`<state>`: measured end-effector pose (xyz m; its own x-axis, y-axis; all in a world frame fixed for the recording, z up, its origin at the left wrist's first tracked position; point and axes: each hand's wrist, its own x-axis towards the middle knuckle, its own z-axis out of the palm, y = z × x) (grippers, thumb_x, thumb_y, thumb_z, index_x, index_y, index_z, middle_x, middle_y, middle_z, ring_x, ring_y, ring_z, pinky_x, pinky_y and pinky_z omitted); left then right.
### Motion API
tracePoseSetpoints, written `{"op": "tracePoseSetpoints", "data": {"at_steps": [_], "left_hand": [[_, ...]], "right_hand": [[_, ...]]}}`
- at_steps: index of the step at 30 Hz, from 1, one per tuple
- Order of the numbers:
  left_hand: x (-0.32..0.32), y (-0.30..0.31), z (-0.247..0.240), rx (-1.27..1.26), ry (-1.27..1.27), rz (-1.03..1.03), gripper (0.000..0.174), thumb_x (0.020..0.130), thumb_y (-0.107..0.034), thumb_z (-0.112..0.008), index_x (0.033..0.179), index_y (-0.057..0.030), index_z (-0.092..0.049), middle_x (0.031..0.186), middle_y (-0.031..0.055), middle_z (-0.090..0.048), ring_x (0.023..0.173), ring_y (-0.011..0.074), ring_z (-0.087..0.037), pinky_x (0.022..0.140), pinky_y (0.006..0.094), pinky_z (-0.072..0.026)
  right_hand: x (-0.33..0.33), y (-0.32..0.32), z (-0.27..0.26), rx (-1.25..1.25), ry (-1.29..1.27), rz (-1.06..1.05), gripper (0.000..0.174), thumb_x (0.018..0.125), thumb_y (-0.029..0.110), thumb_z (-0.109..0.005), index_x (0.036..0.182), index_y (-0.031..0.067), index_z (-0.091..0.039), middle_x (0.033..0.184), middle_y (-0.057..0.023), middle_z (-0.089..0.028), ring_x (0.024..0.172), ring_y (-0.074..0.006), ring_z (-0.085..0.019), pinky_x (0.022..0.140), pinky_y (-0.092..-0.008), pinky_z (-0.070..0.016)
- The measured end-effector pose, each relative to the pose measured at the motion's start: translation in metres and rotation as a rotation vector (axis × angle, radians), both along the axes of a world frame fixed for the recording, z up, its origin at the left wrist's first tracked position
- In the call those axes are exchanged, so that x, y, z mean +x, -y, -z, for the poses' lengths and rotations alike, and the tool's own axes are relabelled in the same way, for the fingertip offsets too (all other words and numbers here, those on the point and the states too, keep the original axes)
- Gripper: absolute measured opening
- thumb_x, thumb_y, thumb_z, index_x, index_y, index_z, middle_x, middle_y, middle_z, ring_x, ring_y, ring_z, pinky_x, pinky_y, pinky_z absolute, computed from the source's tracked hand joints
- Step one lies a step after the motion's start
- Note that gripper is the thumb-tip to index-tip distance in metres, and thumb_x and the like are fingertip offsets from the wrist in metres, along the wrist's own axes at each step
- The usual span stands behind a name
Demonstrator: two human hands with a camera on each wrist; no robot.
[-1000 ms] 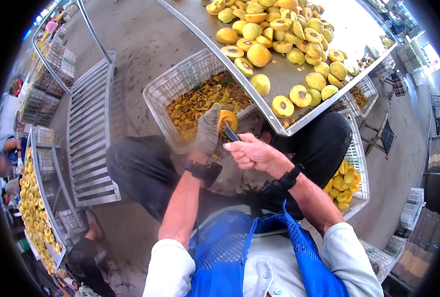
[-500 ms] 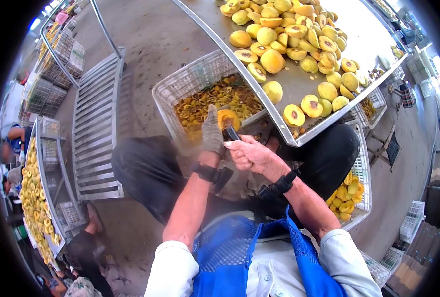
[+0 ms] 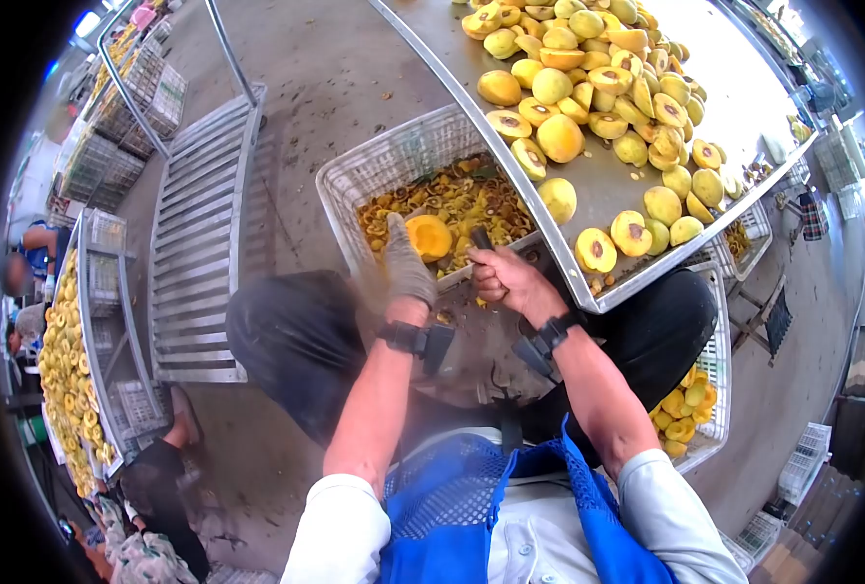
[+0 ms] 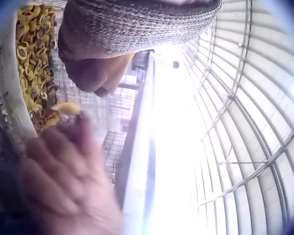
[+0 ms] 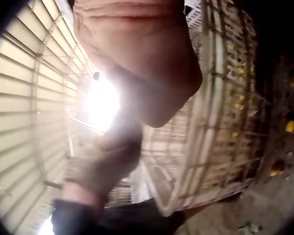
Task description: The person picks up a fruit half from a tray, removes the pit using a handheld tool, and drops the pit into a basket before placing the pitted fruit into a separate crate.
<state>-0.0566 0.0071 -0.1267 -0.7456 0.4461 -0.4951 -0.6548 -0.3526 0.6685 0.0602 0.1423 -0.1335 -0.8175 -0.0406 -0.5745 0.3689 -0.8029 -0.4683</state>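
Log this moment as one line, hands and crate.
left hand: gloved, holds fruit half | right hand: grips dark tool, apart from fruit half | crate: holds fruit pieces

No lettering, label, brand, number or sign can be read in the head view or either wrist view.

Bench [image 3: 598, 190]: smooth metal, glossy. Crate [image 3: 394, 151]: matt plastic lattice. Glove [image 3: 410, 273]: rough knit cloth. Trolley [image 3: 199, 234]: metal slats. Vest [image 3: 452, 487]: mesh cloth. Fruit half [image 3: 431, 237]: smooth.
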Motion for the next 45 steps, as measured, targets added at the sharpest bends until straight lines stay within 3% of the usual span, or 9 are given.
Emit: {"op": "tracePoseSetpoints", "data": {"at_steps": [7,13,16,18,24,27,34,41,45], "left_hand": [[-0.022,0.019,0.05,-0.373,-0.762,0.108,0.051,0.109,-0.044,-0.042,0.14,-0.005,-0.052,0.107,0.0084,-0.067,0.09,0.0186,-0.067,0.071,0.0334,-0.059],[0.024,-0.029,-0.085,0.16,-0.243,0.171,0.052,0.11,-0.043,-0.04,0.14,-0.0019,-0.052,0.108,0.0093,-0.067,0.098,0.0167,-0.067,0.071,0.0302,-0.0596],[0.054,-0.067,-0.115,-0.203,-1.588,0.163,0.047,0.099,-0.014,-0.062,0.144,-0.004,-0.05,0.126,0.0144,-0.063,0.106,0.0286,-0.066,0.085,0.0359,-0.0583],[0.098,-0.107,-0.158,0.192,-0.772,0.533,0.053,0.099,-0.012,-0.062,0.149,-0.0039,-0.045,0.124,0.0115,-0.063,0.114,0.0238,-0.062,0.094,0.032,-0.0542],[0.167,-0.189,-0.137,0.517,-0.788,1.05,0.058,0.099,-0.026,-0.066,0.147,-0.001,-0.047,0.13,0.0093,-0.06,0.109,0.016,-0.062,0.091,0.0295,-0.055],[0.086,-0.194,-0.144,-0.309,-1.703,0.379,0.047,0.092,-0.023,-0.071,0.132,-0.0017,-0.059,0.123,0.0154,-0.065,0.117,0.0279,-0.063,0.102,0.0344,-0.0503],[0.026,-0.21,-0.14,-1.191,-1.943,0.804,0.064,0.077,-0.028,-0.084,0.131,-0.0054,-0.057,0.124,0.0175,-0.061,0.113,0.0355,-0.064,0.091,0.0465,-0.0521],[0.001,-0.212,-0.13,-0.698,-1.878,0.696,0.074,0.081,-0.021,-0.081,0.145,-0.0021,-0.049,0.129,0.0219,-0.062,0.11,0.0321,-0.068,0.087,0.0404,-0.0565],[-0.001,-0.157,-0.172,-0.057,-0.837,0.847,0.075,0.086,-0.02,-0.078,0.149,0.0026,-0.042,0.137,0.0166,-0.058,0.113,0.0246,-0.065,0.082,0.0336,-0.0614]], "right_hand": [[0.009,0.013,0.007,0.495,0.213,0.076,0.026,0.097,0.028,-0.067,0.084,0.0121,-0.051,0.06,0.0072,-0.041,0.045,-0.005,-0.035,0.04,-0.0232,-0.0274],[0.024,0.03,0.033,0.34,0.198,0.064,0.023,0.096,0.029,-0.068,0.092,0.01,-0.055,0.067,0.0046,-0.049,0.047,-0.0072,-0.042,0.041,-0.0257,-0.0341],[0.03,0.04,0.037,0.417,0.181,0.117,0.024,0.095,0.031,-0.068,0.091,0.0105,-0.056,0.068,0.0035,-0.05,0.049,-0.0086,-0.044,0.042,-0.0273,-0.0359],[0.03,0.043,0.064,0.555,0.236,0.056,0.027,0.094,0.035,-0.07,0.088,0.0111,-0.058,0.071,0.0012,-0.053,0.053,-0.01,-0.047,0.045,-0.0281,-0.0382],[0.058,0.04,0.013,0.492,0.148,0.065,0.032,0.093,0.039,-0.071,0.082,0.012,-0.058,0.066,-0.0009,-0.052,0.052,-0.0129,-0.047,0.044,-0.0309,-0.0355],[0.046,0.042,0.042,0.528,0.113,0.182,0.024,0.095,0.029,-0.067,0.092,0.0087,-0.055,0.065,0.0007,-0.05,0.047,-0.0112,-0.045,0.042,-0.0277,-0.0371],[0.04,0.041,0.015,0.436,0.092,0.187,0.028,0.095,0.026,-0.067,0.081,0.0084,-0.049,0.061,0.0008,-0.046,0.045,-0.0116,-0.045,0.039,-0.0301,-0.0354],[0.046,0.042,0.014,0.482,0.052,0.219,0.031,0.095,0.026,-0.068,0.079,0.0074,-0.048,0.062,-0.0006,-0.048,0.045,-0.0122,-0.046,0.039,-0.0296,-0.0358],[0.049,0.037,0.0,0.589,0.057,0.205,0.032,0.094,0.03,-0.07,0.088,0.0025,-0.056,0.068,-0.003,-0.054,0.05,-0.0133,-0.051,0.042,-0.0296,-0.0417]]}}
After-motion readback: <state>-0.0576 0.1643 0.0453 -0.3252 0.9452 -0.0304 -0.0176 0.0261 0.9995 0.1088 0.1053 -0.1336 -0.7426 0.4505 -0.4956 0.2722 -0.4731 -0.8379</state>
